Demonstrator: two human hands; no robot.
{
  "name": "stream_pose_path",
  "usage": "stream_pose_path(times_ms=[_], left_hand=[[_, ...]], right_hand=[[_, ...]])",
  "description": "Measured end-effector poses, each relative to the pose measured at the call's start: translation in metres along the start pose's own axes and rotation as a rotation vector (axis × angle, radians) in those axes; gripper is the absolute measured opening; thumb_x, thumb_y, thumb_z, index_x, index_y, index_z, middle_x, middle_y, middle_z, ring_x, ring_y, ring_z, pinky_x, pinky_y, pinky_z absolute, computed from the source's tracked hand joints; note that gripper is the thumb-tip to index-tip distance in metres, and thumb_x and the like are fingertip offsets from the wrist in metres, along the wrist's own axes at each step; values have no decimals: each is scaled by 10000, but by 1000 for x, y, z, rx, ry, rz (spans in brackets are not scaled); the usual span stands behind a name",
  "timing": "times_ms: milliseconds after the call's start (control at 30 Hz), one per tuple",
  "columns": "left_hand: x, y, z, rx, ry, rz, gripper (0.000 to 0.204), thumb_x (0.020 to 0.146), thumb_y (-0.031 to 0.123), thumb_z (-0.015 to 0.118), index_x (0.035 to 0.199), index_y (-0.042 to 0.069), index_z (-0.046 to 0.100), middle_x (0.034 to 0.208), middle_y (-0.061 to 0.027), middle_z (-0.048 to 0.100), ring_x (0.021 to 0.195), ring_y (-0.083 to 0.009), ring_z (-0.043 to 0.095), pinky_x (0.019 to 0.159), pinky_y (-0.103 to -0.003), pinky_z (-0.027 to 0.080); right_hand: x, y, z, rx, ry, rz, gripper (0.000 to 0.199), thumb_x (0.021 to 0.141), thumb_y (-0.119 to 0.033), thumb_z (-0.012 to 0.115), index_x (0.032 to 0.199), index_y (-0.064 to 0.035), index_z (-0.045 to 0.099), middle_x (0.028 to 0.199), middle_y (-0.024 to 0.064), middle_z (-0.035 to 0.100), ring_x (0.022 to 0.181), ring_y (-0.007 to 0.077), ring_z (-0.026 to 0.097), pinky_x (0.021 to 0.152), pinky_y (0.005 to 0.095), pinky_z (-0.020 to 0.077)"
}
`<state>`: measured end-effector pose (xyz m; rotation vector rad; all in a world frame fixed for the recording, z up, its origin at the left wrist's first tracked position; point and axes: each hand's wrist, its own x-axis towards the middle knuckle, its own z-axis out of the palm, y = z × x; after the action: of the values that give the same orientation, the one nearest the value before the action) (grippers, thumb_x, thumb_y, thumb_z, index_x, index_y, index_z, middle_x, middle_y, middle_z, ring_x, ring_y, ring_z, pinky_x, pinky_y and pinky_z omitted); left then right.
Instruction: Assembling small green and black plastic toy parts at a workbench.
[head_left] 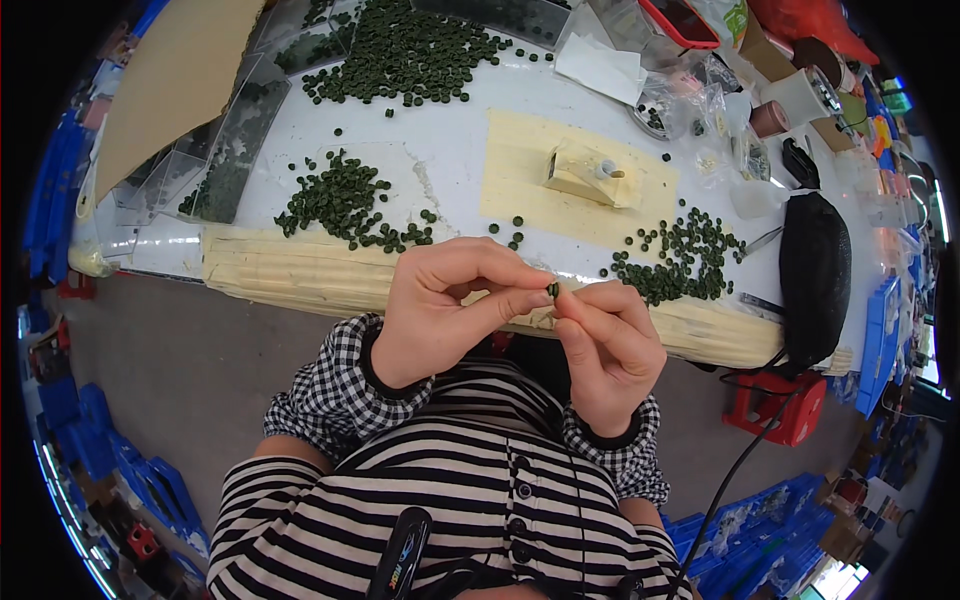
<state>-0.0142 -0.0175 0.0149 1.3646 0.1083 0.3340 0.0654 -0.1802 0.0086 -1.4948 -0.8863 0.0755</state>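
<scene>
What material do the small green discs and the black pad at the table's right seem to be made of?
The green discs look like matte moulded plastic or rubber: uniform dark green, no shine; the hands pinch one. The black pad seems soft fabric or foam: dull, rounded, finely textured surface. Neither can be told for certain.

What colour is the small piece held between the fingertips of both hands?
The small piece is dark green, like the loose pieces on the table; it shows in the head view.

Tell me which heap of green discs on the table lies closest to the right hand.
The small scattered heap at the table's right, just above the right hand. The left heap and the big far heap lie farther off.
</scene>
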Motion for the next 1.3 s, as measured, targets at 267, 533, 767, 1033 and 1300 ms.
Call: stream_pose_path(times_ms=[267,533,767,1033,1300], left_hand=[[-1,-1,-2,-146,-27,-45,160,863,-41,650,1020,-42,677,954,-108,681,847,-116,661,725,-209,535],[-2,-2,-3,-119,-33,-56,148,870,-19,653,1014,-25,683,924,-86,682,813,-88,652,576,-170,492],[3,-5,-6,127,-34,161,130,843,-21,678,967,1,710,874,-87,700,776,-91,654,577,-185,489],[1,4,-8,26,-66,-20,139,810,-91,676,933,-32,701,885,-132,682,795,-161,657,698,-241,523],[3,7,-11,50,-115,-43,150,801,-103,677,934,-38,700,882,-129,680,790,-154,659,701,-237,534]], right_hand=[[4,1,-1,-141,-10,-138,339,726,39,744,1058,-22,716,846,68,624,721,172,565,616,257,443],[4,2,-1,-193,-6,-199,341,706,27,758,1042,-21,719,849,61,635,715,182,572,610,270,443],[7,0,-1,-188,-38,-216,349,711,43,754,1053,-16,715,851,63,641,698,174,567,604,269,447],[4,-1,0,-158,-50,-198,354,719,73,742,1064,4,704,847,76,635,692,174,571,590,258,456],[4,1,-1,-180,-65,-255,360,687,77,753,1039,22,703,849,78,626,695,189,578,593,278,469]])
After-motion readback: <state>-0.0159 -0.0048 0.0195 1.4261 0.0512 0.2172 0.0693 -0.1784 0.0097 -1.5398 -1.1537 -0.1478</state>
